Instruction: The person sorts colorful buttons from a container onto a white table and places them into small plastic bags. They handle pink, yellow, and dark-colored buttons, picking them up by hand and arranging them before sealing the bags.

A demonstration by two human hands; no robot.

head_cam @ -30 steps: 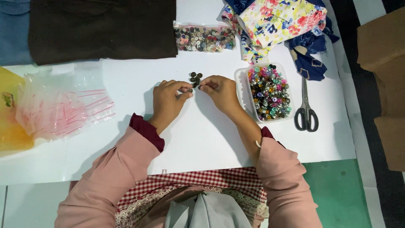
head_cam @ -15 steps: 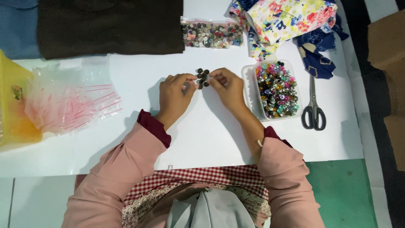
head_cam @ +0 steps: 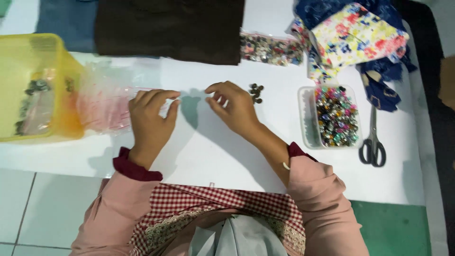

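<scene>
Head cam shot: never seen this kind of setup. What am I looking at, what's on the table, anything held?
There is no machine here: a person works with two bare hands, and the one picture comes from a camera on their head, looking straight down. The left hand rests on a pile of small clear bags beside a yellow tub. The right hand hovers over the white table next to a small cluster of dark buttons; whether its fingers pinch anything, I cannot tell. Further right sit a clear box of coloured beads and scissors. Along the far edge lie dark brown cloth, a bag of buttons and floral fabric.
</scene>
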